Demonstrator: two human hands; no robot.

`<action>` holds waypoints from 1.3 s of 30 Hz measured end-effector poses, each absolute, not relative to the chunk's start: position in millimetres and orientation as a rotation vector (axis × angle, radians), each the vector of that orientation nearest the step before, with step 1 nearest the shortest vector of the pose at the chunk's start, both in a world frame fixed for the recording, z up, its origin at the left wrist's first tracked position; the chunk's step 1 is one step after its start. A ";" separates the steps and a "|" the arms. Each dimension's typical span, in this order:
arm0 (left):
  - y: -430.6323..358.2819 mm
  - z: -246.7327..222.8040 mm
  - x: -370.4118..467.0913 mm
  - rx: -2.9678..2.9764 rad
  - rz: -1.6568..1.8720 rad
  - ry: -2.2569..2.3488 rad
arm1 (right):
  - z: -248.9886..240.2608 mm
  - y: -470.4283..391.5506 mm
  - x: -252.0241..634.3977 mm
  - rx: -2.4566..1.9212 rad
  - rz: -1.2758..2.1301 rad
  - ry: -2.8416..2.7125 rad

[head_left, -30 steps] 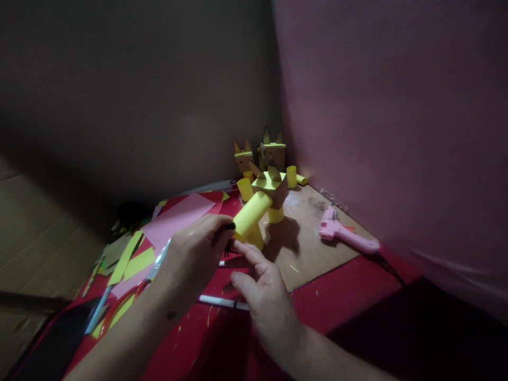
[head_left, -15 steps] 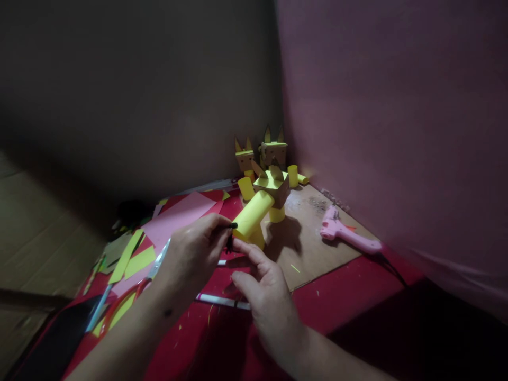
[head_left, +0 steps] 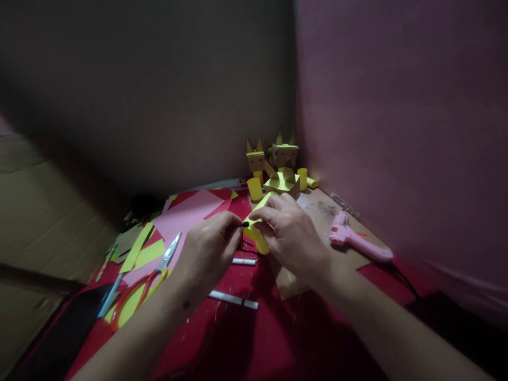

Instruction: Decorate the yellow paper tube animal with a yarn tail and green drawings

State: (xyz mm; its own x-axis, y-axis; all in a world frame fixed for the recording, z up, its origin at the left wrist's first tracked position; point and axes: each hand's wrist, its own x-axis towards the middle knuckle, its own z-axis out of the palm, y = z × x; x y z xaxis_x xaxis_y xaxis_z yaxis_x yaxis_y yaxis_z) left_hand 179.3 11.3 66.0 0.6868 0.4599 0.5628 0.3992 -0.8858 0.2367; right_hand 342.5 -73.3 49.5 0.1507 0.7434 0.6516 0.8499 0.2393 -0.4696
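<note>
My left hand (head_left: pixel 210 246) pinches a small black piece (head_left: pixel 246 224) against the near end of a yellow paper tube (head_left: pixel 259 207); thin dark strands hang below the fingertips. Closed over the top of that tube is my right hand (head_left: pixel 297 233), hiding much of it. The tube forms the body of an animal figure, with a yellow leg (head_left: pixel 260 242) beneath. At its far end sits a cardboard head (head_left: pixel 282 181) with a yellow top and pointed ears. I cannot tell whether the black piece is attached.
Two similar cardboard-headed figures (head_left: pixel 256 160) stand behind, near short yellow tubes (head_left: pixel 254 189). A pink hot glue gun (head_left: pixel 359 241) rests at right on a cardboard sheet (head_left: pixel 355 258). Orange-handled scissors (head_left: pixel 146 283), coloured paper (head_left: pixel 190 209) and white pens (head_left: pixel 234 299) lie left and in front.
My right hand has moved from below the tube's near end to over its top and now grips it. The left hand keeps its pinch on the black piece. The view has shifted slightly.
</note>
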 end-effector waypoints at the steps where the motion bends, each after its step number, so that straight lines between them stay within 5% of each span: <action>1: 11.2 65.7 179.6 2.796 0.973 0.717 | 53.9 -69.2 345.5 -1.558 -0.124 -1.669; 15: 13.6 61.9 183.5 2.732 0.978 0.767 | 86.2 -54.1 347.9 -1.672 -0.140 -2.006; 39: 13.6 61.5 184.8 2.475 0.824 0.870 | 74.5 -49.5 347.6 -1.581 -0.584 -2.304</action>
State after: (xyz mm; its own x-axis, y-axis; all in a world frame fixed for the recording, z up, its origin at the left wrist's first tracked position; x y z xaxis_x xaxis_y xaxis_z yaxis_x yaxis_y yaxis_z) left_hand 184.8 13.6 61.5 0.6345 0.6624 0.3982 0.4334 -0.7316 0.5263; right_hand 347.6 -49.5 74.5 -0.3580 0.8179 0.4504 0.9337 0.3169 0.1666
